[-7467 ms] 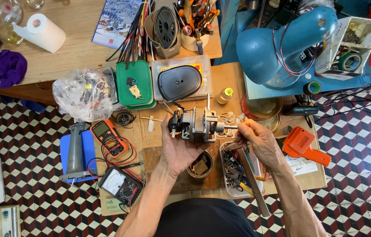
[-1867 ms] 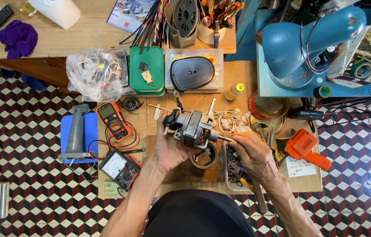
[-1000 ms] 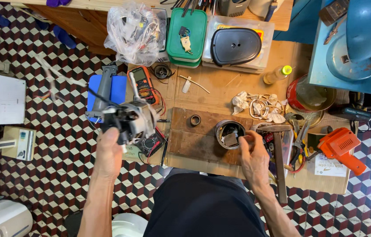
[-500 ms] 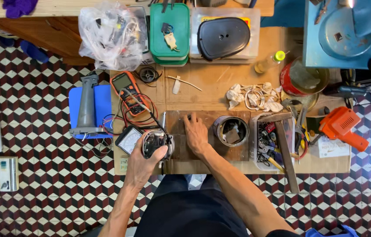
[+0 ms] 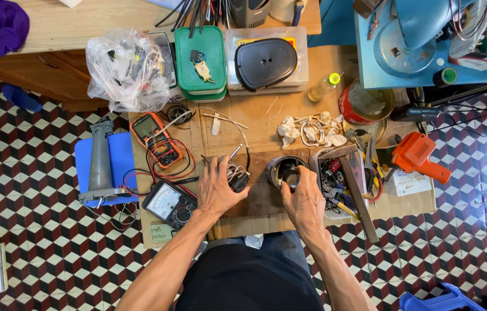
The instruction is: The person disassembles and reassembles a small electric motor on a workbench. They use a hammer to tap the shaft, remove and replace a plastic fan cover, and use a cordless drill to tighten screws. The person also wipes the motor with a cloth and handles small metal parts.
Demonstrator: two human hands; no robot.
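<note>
Both hands down on the desk (image 5: 266, 124) now

Left hand (image 5: 217, 190) clamped on the small motor (image 5: 236, 175), back from the floor side; right hand (image 5: 304, 198) fingers apart beside the metal cup (image 5: 281, 169). Green box (image 5: 200, 60) at 12 o'clock.

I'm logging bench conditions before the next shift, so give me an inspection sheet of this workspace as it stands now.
Surface: wooden bench, crowded, with a dark board under the hands.
Job's things: small motor part under the left hand; round metal housing at the right hand.
Clutter: orange multimeter, analog meter, green box, parts tray, orange tool.
Hands: both on the bench; grips partly hidden.
Cables: meter leads looped loosely.
Surroundings: checkered floor.
</note>
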